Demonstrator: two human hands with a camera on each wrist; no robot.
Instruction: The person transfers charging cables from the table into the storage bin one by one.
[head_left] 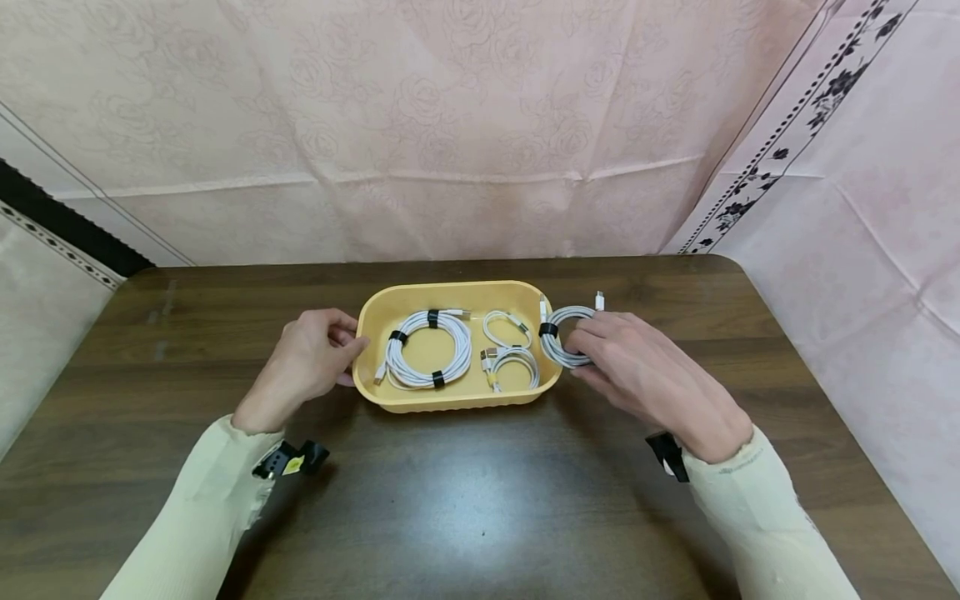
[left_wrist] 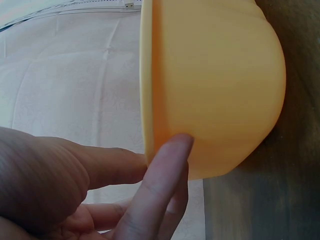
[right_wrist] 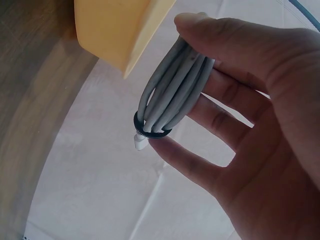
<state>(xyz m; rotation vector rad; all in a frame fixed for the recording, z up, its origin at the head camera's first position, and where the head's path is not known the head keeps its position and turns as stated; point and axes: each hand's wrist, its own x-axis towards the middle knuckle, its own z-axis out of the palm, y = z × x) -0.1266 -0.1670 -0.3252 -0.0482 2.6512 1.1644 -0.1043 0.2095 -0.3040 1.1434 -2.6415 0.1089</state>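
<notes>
A yellow plastic bin stands on the table, with my left hand at its left end. In the left wrist view the thumb meets the bin's rim, and a finger lies against its outer wall. My right hand grips a coiled white cable at the bin's right end, overlapping the rim in the head view. A black strap binds that coil, seen in the right wrist view between thumb and fingers. Inside the bin lie a large white cable coil with black straps and smaller white coiled cables.
The dark wooden table spreads around the bin, with rounded far corners. Behind it hangs a pale floral cloth, and another patterned cloth hangs at the right. Each wrist wears a black strap, the left one with a yellow mark.
</notes>
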